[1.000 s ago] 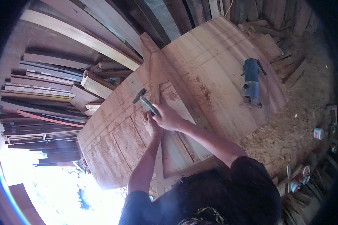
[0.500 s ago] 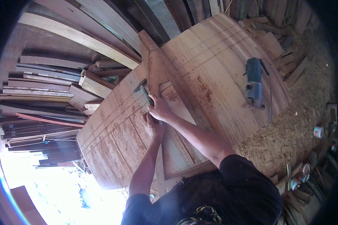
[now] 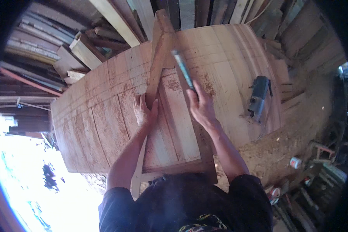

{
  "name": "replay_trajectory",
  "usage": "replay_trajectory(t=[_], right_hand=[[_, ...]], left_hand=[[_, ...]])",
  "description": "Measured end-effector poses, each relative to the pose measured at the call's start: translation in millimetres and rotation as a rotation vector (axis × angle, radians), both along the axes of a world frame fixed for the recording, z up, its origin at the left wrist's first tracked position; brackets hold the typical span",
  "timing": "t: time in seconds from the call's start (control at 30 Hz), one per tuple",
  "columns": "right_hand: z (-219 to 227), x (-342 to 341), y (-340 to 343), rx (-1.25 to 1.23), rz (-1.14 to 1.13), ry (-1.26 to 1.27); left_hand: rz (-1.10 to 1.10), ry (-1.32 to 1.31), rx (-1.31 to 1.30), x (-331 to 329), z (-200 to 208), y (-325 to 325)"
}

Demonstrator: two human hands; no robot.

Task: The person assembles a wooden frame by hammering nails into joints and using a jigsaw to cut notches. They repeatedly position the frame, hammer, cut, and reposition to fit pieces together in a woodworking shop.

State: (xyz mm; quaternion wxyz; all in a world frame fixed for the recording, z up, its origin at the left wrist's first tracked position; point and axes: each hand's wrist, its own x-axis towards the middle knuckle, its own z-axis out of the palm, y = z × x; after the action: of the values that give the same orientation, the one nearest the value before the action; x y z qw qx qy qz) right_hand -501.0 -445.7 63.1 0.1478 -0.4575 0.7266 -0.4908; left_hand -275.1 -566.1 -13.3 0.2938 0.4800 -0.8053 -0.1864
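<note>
A brown wooden A-shaped frame (image 3: pixel 158 58) lies over a large surface of joined planks (image 3: pixel 108 104), with its peak at the far side. My left hand (image 3: pixel 145 112) is wrapped round the frame's left leg, fingers on one side and thumb on the other. To the right, my right hand (image 3: pixel 202 105) is closed on the dark grip of a hammer (image 3: pixel 183 69). Its greenish shaft points away from me, above the frame's right leg, and its head is smeared by motion. Reddish sawdust is scattered over the planks.
A blue-grey handheld power tool (image 3: pixel 260 92) with a cord rests on the planks at right. Stacked boards (image 3: pixel 38 34) fill the far left. Wood shavings cover the floor (image 3: pixel 239 164) at right, where a white tub (image 3: pixel 295 162) and scrap wood (image 3: pixel 328 178) lie.
My hands were close together by the frame's left leg. The right has swung away to the right with the hammer, while the left now clasps the leg. The view has turned somewhat.
</note>
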Motion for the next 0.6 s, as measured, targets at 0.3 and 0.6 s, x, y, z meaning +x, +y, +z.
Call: replay_trajectory(t=[0.3,0.6], right_hand=[[2,-32,-1,0.071,-0.01,0.204],[-5,-42,-45,0.065,0.041,0.31]], left_hand=[[0.032,-0.043,0.051,-3,10,3],[0.029,-0.038,0.084,-3,13,2]])
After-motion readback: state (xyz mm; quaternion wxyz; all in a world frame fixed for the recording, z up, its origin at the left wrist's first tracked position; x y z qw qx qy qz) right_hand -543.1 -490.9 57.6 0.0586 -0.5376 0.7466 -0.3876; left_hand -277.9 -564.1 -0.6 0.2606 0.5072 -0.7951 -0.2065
